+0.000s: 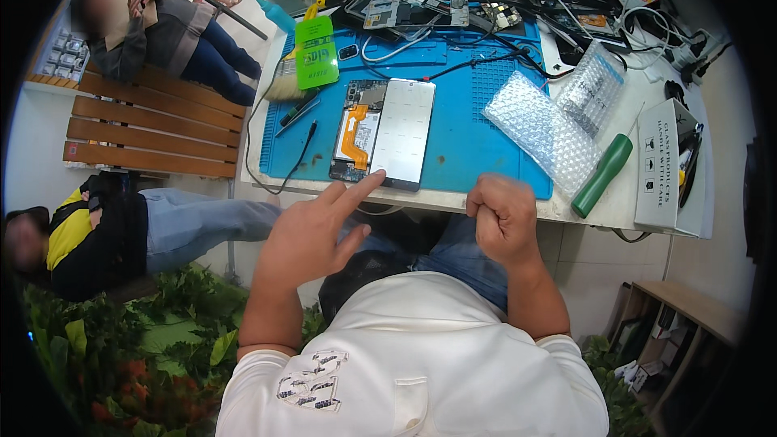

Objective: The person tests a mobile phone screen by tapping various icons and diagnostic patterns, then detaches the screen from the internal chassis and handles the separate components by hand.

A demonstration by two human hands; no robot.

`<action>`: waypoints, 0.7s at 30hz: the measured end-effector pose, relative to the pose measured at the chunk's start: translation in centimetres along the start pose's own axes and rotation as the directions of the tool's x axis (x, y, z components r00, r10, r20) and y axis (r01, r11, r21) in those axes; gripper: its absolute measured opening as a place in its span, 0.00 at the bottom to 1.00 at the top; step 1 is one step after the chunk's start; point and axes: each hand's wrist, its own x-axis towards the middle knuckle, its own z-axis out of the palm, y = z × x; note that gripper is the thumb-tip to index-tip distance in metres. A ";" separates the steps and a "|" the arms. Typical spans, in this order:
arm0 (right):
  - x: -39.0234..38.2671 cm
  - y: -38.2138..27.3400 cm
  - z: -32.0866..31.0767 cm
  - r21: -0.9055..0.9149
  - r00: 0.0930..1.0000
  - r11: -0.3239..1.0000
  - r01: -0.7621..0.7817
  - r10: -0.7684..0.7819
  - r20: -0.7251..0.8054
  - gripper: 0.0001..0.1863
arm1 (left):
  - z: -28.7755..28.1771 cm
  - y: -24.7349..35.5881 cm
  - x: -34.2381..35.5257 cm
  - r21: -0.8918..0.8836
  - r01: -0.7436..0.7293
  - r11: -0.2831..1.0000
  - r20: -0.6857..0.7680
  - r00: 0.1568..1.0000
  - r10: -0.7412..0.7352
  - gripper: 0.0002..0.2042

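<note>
An opened phone (pixel 354 131) lies on the blue work mat (pixel 457 150), its battery, circuit board and orange flex cable exposed. Right against it is a flat silvery phone panel (pixel 405 129) with a dark lower edge; whether a cable joins the two I cannot tell. My left hand (pixel 316 231) reaches over the mat's front edge with the index finger stretched out, its tip at the panel's lower left corner. The thumb is spread and nothing is held. At the table's front edge my right hand (pixel 503 218) is curled into a fist; its inside is hidden.
A green-handled screwdriver (pixel 603 176) and bubble wrap (pixel 541 125) lie to the right, by a white box (pixel 668 166). On the left are a brush (pixel 285 81), a green card (pixel 316 54) and a thin black cable (pixel 300 158). Electronics and tangled cables (pixel 405 12) crowd the back.
</note>
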 end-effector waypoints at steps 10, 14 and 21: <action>0.3 0.1 -0.1 0.036 1.000 0.999 0.022 -0.023 0.018 0.08 | -1.0 0.3 1.2 0.055 -0.010 0.998 -0.008 1.000 0.010 0.35; -0.1 0.1 -0.1 0.017 1.000 1.000 0.021 -0.021 0.007 0.09 | -0.5 -0.5 1.4 0.034 -0.074 0.997 -0.022 0.997 0.075 0.31; 0.3 0.1 -0.2 0.028 0.998 0.997 0.068 -0.069 0.009 0.09 | -0.7 0.3 4.3 0.044 -0.033 0.998 -0.279 0.959 0.044 0.23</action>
